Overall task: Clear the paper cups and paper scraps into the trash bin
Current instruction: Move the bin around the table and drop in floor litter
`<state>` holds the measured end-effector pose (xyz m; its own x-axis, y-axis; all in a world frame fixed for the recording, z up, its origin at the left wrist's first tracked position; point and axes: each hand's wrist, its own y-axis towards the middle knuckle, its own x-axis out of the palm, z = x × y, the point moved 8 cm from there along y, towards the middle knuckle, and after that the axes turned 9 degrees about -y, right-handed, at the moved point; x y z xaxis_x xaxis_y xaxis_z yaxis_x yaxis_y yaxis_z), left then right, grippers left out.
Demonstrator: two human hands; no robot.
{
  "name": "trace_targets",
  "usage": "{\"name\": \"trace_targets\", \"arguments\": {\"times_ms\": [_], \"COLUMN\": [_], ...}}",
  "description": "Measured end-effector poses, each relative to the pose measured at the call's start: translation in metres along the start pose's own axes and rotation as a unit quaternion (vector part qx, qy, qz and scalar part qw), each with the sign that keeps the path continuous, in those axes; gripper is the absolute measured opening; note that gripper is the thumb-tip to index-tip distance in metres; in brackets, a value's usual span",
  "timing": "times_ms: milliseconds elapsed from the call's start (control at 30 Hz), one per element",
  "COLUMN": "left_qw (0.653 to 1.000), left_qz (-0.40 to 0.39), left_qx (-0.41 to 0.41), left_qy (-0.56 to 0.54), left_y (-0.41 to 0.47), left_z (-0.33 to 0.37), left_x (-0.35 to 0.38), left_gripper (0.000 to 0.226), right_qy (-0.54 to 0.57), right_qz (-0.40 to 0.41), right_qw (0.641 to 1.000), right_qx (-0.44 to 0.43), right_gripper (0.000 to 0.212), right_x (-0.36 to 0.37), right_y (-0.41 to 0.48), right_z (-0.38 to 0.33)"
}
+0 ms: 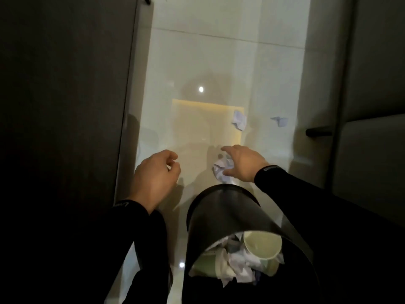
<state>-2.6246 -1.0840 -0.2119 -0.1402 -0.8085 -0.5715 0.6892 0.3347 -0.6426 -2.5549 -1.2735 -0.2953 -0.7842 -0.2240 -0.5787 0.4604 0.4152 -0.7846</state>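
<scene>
A black trash bin (pixel 221 207) stands on the glossy floor in front of me, with paper cups (pixel 262 245) and crumpled paper (pixel 236 264) inside. Just beyond its far rim lies a crumpled white paper scrap (pixel 220 170). My right hand (pixel 243 163) hovers over that scrap with fingers spread around it; I cannot tell if it touches. My left hand (pixel 155 174) hangs to the left of the bin, fingers loosely curled, holding nothing. Two more scraps lie farther off: one (pixel 239 120) in the middle, one (pixel 280 121) at the right.
A dark cabinet or door panel (pixel 65 106) walls off the left side. Grey furniture with a dark handle (pixel 318 131) stands at the right. The pale tiled floor (pixel 219 62) forms a narrow strip between them.
</scene>
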Motion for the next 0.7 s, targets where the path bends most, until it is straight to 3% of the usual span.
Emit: {"name": "trace_targets", "arguments": {"times_ms": [167, 267, 367, 467, 500, 567, 700], "left_qw": [0.999, 0.998, 0.996, 0.985, 0.978, 0.954, 0.871], "left_qz": [-0.022, -0.044, -0.053, -0.056, -0.053, -0.061, -0.151], "left_qx": [-0.029, -0.018, 0.039, 0.130, 0.168, 0.237, 0.315], "left_qy": [0.025, 0.043, 0.064, 0.094, 0.111, 0.171, 0.345], "left_y": [0.020, 0.023, 0.041, 0.072, 0.083, 0.102, 0.117], "left_z": [-0.034, -0.030, 0.004, 0.057, 0.074, 0.102, 0.118], "left_x": [0.025, 0.042, 0.064, 0.095, 0.104, 0.125, 0.176], "left_gripper": [0.030, 0.030, 0.031, 0.031, 0.031, 0.034, 0.045], "right_qy": [-0.080, 0.012, 0.163, 0.193, 0.193, 0.186, 0.186], "right_qz": [0.002, 0.000, 0.124, 0.284, 0.303, 0.283, 0.240], "right_qw": [0.997, 0.999, 0.968, 0.908, 0.896, 0.905, 0.928], "right_qx": [0.009, 0.038, 0.144, 0.241, 0.262, 0.260, 0.217], "right_gripper": [0.046, 0.023, 0.009, 0.012, 0.009, 0.010, 0.007], "right_x": [0.040, 0.041, 0.002, -0.047, -0.055, -0.058, -0.041], "right_y": [0.026, 0.019, 0.008, -0.001, 0.002, 0.018, 0.037], "right_z": [0.002, 0.023, 0.079, 0.145, 0.159, 0.170, 0.161]}}
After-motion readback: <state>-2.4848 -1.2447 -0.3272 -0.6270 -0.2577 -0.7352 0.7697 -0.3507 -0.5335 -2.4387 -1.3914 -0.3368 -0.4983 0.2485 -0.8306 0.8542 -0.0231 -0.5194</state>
